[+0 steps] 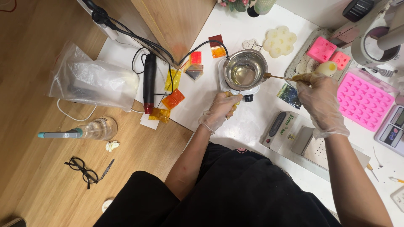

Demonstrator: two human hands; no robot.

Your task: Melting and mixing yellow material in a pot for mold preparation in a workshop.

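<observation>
Observation: near the upper centre of the frame a small steel melting pot [245,69] sits on a white heating base on the white surface [252,122]. It holds a shallow pool of clear, pale liquid.

Left hand [221,110], gloved, sits just below the pot, fingers clamped on the pot's yellowish handle, most of which the hand hides.

Right hand [320,103], also gloved, is right of centre, fingers closed around the far end of a thin wooden stirring stick [278,77]. The stick's tip rests at the pot's right rim, at or just over the liquid; contact with the liquid cannot be confirmed.

Step in hand, by judgement: stirring or checking melted material, with the pot steadied.

Next move, by judgement: a firm hold on the handle and a level pot, since the liquid is likely hot and a cable runs close behind the base.

Surroundings:
- A large pink silicone mould [364,101] lies at the right, with 2 smaller pink moulds [322,49] above it.
- A white flower-shaped mould [279,40] sits above the pot.
- Orange, yellow and red translucent pieces [173,99] lie left of the pot.
- A black heat tool [149,82] lies beside them.
- Black spectacles [82,169] rest on the wooden surface at the lower left.
</observation>
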